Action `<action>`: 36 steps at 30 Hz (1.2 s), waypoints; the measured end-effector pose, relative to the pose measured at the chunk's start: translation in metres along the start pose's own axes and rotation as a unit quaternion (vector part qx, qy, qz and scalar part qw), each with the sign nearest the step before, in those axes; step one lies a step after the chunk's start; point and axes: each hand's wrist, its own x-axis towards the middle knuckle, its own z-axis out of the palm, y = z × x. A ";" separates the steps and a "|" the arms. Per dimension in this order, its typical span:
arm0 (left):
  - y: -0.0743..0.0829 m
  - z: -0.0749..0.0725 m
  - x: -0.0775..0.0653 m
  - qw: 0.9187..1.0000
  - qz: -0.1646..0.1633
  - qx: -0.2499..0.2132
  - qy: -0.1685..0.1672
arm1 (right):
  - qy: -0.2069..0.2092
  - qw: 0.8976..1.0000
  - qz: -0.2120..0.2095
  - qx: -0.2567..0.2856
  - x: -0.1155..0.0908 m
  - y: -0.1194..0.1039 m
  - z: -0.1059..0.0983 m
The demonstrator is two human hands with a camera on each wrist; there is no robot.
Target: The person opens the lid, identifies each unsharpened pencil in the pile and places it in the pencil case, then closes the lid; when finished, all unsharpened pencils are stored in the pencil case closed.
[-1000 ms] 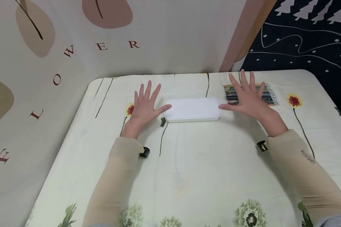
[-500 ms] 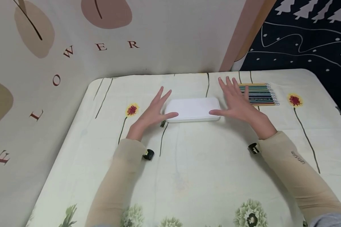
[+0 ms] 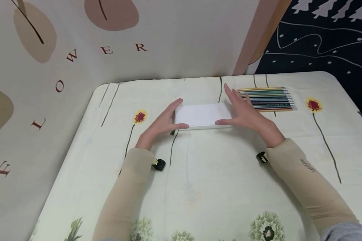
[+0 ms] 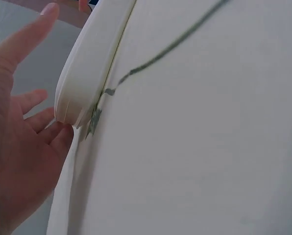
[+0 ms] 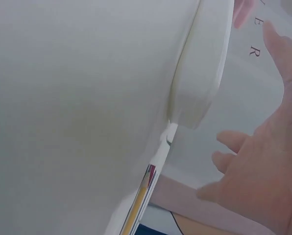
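A flat white case (image 3: 200,114) with rounded corners lies on the cloth-covered table. My left hand (image 3: 159,126) is at its left end, thumb along the front edge and fingers towards the back corner. In the left wrist view, the fingers of that hand (image 4: 31,152) come right up to the end of the case (image 4: 89,63), while the thumb stands away from it. At the opposite end is my right hand (image 3: 244,113), fingers spread and thumb over the front corner. The right wrist view shows a gap between this hand (image 5: 266,171) and the case (image 5: 200,68).
A row of pencils (image 3: 274,99) lies side by side just beyond the right hand, partly covered by its fingers. The flower-printed tablecloth (image 3: 205,180) reaches back to a pale lettered wall hanging (image 3: 184,43). A dark hanging with trees (image 3: 316,50) is behind the right corner.
Both hands have moved inwards to the ends of the case, the right one coming leftwards off the pencils. Their wide-spread fingers have turned towards the case, which stays in place.
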 end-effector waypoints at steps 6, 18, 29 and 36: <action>-0.003 0.001 -0.001 0.998 -0.018 -0.060 -0.001 | -0.017 0.998 -0.016 0.062 0.002 0.002 0.002; -0.009 0.003 0.001 0.997 -0.030 -0.069 0.003 | -0.083 0.990 -0.018 0.108 0.000 0.012 -0.005; -0.016 0.004 0.002 0.998 -0.036 -0.046 0.002 | -0.099 0.990 -0.041 0.092 0.003 0.020 -0.006; -0.020 0.008 0.002 0.999 -0.034 -0.030 0.017 | -0.089 0.991 -0.075 0.061 0.006 0.024 -0.004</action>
